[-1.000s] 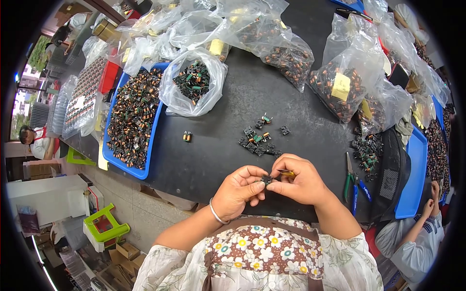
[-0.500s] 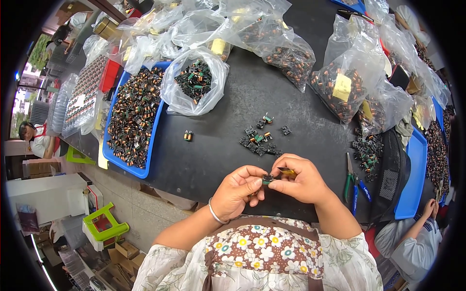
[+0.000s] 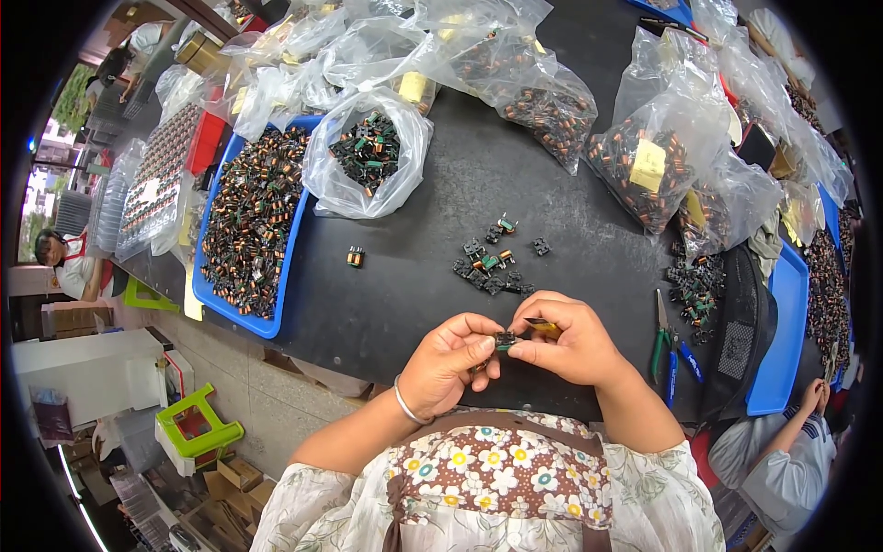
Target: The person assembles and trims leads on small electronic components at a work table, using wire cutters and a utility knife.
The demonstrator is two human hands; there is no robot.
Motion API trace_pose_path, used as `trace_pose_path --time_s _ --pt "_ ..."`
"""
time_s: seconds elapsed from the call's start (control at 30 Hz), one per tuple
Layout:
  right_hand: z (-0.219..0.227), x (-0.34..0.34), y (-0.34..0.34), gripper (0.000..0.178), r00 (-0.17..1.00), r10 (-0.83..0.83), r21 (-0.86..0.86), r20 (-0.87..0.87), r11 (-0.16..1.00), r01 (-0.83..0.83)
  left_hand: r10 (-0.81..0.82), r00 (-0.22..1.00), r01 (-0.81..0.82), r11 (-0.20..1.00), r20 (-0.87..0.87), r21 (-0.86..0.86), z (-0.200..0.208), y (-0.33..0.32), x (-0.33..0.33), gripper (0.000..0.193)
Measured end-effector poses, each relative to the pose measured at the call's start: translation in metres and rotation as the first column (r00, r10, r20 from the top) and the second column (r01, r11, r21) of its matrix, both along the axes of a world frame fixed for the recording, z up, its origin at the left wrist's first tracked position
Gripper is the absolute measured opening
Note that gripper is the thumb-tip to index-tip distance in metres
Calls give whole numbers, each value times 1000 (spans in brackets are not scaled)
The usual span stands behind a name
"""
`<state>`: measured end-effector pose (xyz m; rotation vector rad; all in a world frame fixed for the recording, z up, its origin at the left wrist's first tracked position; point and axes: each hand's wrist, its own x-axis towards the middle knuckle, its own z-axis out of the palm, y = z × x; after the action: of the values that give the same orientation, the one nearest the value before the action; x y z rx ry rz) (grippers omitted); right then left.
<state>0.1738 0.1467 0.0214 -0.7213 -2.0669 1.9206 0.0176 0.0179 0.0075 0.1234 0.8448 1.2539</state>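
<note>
At the table's near edge, my left hand [image 3: 452, 359] is closed on a small wound-coil component [image 3: 505, 341] with a black and green body. Copper colour shows below, among the left fingers. My right hand [image 3: 570, 340] is closed too, its thumb and fingertips meeting the same component from the right. A slim yellow-and-black tool [image 3: 544, 326] lies within the right fingers; its kind is hidden by them. Just beyond both hands is a loose pile of black and green parts [image 3: 487, 271], some with copper windings. One coil component [image 3: 356, 257] stands alone to the left.
A blue tray [image 3: 269, 327] full of coils is at left, beside an open plastic bag [image 3: 411, 179] of parts. Filled bags [image 3: 552, 115] line the back. Green-handled pliers [image 3: 660, 340], a blue-handled tool [image 3: 672, 379] and a black mesh bag [image 3: 736, 350] lie right. A co-worker [image 3: 782, 455] sits far right.
Both hands stay almost in place. The component between the fingertips has turned slightly and shifted a little to the left.
</note>
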Motion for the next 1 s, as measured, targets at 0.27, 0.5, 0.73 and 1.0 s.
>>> trace_pose_path --time_s 0.27,0.5,0.73,1.0 --pt "-1 1 0 20 1000 0 56 -26 998 1 5 998 -6 1000 60 21 -1 0 1 18" --pt "9 6 -4 17 997 -77 37 0 996 77 81 997 -81 997 -2 0 2 3 -2 32" --pt "23 5 -9 27 972 139 -340 187 938 -69 117 979 -103 991 -169 89 2 4 0 29" --pt "16 4 -8 31 970 168 -548 176 836 -45 65 949 -38 995 -310 92 6 5 3 25"
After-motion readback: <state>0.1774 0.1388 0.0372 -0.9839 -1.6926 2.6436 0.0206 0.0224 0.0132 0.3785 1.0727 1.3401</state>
